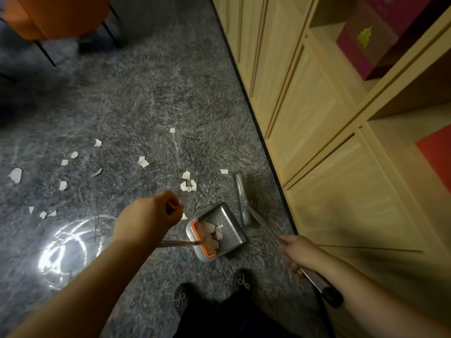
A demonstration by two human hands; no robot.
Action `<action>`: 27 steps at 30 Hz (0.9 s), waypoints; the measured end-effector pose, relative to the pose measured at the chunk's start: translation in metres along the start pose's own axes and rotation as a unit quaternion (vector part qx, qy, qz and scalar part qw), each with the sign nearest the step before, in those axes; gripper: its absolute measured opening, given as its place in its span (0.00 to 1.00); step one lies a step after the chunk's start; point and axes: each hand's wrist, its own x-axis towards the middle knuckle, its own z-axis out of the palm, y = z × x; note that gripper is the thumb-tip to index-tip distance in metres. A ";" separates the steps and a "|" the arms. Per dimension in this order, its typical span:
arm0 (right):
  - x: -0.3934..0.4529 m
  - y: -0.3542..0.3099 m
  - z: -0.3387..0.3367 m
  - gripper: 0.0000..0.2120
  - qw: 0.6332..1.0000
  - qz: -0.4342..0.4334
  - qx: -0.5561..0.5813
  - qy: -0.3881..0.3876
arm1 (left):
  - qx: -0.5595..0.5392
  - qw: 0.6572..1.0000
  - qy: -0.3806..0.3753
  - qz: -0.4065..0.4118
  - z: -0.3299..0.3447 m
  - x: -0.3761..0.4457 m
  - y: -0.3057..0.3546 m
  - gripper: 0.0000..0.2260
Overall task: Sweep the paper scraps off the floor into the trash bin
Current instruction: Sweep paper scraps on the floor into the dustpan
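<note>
Two black shoes (212,295) stand on the gray carpet (136,113). The right hand (299,252) curls its fingers around the long metal handle (263,228) of the broom (240,198). The left hand (156,212) makes a fist around a thin handle (178,243). Between the hands sits the dustpan (219,231) with some scraps inside. More paper scraps (144,162) lie on open carpet beyond and to the left. The wooden cabinet (317,113) edges the right side. An orange chair (58,15) stands far back.

Dim light left the upper left corner dark. Glare pooled on the floor (70,250). Wide-angle edges bent and blurred.
</note>
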 end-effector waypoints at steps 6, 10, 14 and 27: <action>-0.002 -0.047 0.019 0.19 1.000 -0.017 -0.023 -0.004 | -0.047 0.995 0.041 -0.081 -0.040 -0.004 -0.052 0.06; 0.001 -0.086 0.046 0.20 0.999 -0.020 -0.050 -0.003 | -0.049 0.991 0.060 -0.110 -0.067 -0.002 -0.098 0.07; 0.008 -0.121 0.072 0.21 0.998 -0.021 -0.061 -0.012 | -0.062 0.987 0.083 -0.126 -0.083 0.003 -0.154 0.07; 0.071 -0.237 0.149 0.17 0.999 0.014 -0.044 0.020 | 0.022 0.995 0.024 -0.094 -0.082 0.068 -0.254 0.08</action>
